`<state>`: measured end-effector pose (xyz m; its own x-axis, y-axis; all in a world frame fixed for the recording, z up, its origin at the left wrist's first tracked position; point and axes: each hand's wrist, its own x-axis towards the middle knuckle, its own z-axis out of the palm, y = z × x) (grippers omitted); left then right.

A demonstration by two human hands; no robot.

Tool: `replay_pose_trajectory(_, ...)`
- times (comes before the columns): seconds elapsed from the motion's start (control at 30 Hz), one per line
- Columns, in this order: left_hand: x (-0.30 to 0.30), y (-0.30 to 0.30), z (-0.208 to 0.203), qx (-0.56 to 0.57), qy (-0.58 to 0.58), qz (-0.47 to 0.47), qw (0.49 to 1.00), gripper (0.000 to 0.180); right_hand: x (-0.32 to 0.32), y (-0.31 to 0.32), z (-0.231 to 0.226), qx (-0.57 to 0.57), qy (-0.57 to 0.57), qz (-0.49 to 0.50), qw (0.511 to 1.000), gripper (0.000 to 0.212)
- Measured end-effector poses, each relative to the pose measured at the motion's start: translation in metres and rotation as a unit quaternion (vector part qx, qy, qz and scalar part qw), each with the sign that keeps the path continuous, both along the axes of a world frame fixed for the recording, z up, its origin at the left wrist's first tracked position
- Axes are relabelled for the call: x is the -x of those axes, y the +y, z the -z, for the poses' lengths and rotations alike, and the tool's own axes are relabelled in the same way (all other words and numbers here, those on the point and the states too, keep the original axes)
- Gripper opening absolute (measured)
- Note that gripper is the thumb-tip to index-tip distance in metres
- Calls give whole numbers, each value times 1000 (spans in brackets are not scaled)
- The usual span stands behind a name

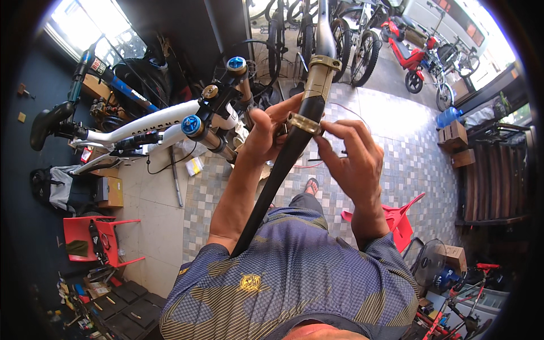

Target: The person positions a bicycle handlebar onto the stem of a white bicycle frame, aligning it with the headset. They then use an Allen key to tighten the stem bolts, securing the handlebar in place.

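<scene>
Tube (282,164), R hand (357,156) @ clamp (304,123) edge, flr (405,150) beyond

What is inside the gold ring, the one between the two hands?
Apparently the black tube: it shows above and below the gold ring. The stretch within is covered, and the ring's far side is hidden.

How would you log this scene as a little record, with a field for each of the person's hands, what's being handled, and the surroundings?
Left hand: behind a long bar, fingers partly hidden
Right hand: thumb and index fingertips at a bronze collar
Bar: tilted; black lower part, bronze above, silver at the top
Collar: around the bar
To the left: white bicycle frame; blue caps on two tubes
Lower left: red chair
Beyond: parked bicycles, red scooter
Floor: tiled
</scene>
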<state>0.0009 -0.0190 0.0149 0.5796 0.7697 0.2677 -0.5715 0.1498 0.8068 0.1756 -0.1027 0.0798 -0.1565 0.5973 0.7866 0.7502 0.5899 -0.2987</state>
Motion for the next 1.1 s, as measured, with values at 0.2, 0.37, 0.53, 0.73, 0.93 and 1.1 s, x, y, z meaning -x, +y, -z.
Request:
replay_pose_trajectory(0.2,2,-2,1,3,5,-16,1000,108,-4,9,-11,45,33,-3,998,26)
replay_pose_trajectory(0.37,1,-4,-5,36,-8,1,999,90,-13,16,-10,117,93,-17,989,67)
replay_pose_trajectory(0.53,-9,-9,-5,65,-61,30,996,75,-39,37,-28,113,58,-22,992,109)
replay_pose_trajectory(0.73,-16,-21,-17,85,-21,9,996,71,-53,48,-37,147,-61,-33,987,113)
replay_pose_trajectory(0.93,-17,-33,-22,84,4,-9,996,65,-55,46,-43,160,-143,6,977,117)
replay_pose_trajectory(1.1,-17,-41,-37,64,31,-53,996,70,-54,43,-42,144,-116,-20,983,113)
